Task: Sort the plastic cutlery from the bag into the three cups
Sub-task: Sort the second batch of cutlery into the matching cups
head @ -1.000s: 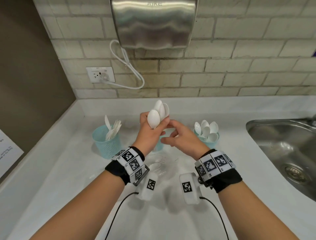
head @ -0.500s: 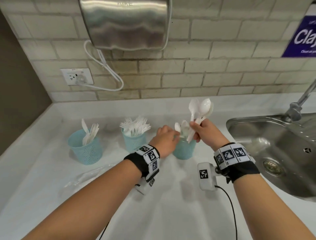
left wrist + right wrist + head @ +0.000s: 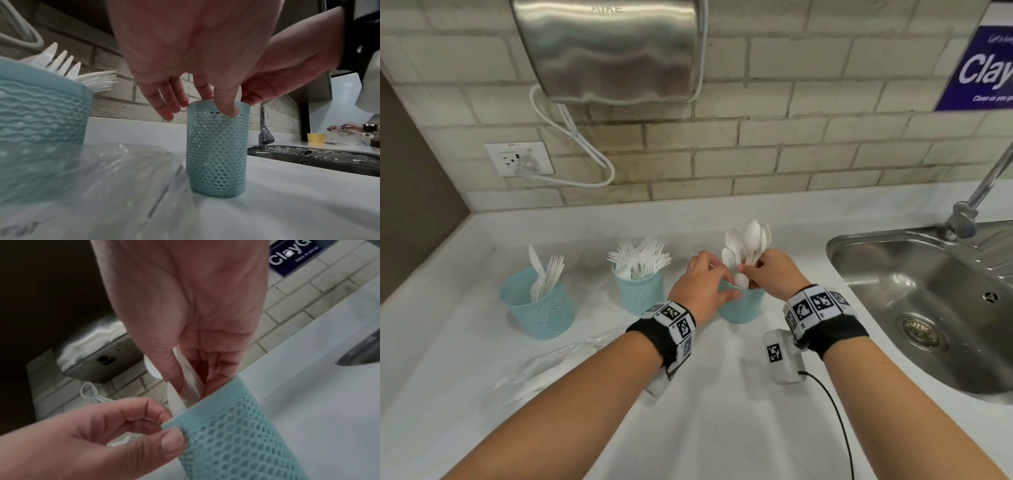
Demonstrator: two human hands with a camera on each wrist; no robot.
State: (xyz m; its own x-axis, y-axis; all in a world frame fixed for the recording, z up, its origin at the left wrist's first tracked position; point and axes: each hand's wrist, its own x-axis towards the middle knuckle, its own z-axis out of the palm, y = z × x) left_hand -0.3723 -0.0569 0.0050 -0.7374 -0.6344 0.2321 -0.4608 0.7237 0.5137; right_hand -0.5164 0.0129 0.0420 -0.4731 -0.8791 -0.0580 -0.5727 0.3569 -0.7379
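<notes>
Teal mesh cups: 3 on the white counter (image 3: 722,428). Right hand (image 3: 777,274) grips a bunch of white plastic spoons (image 3: 748,240), bowls up, handles down in the spoon cup (image 3: 743,308) directly under it; exact count unclear. Left hand (image 3: 698,287) pinches that cup's rim. Fork cup (image 3: 640,291) and third cup (image 3: 541,308) sit left of the left hand. Clear bag (image 3: 551,363) near the left forearm.

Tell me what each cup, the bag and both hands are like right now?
Left cup: upright, a few utensils.
Middle cup: upright, full of forks.
Right cup: upright, spoons going in.
Spoons: bunched, bowls up.
Bag: flat on counter.
Left hand: holds right cup's rim.
Right hand: grips spoons.
</notes>
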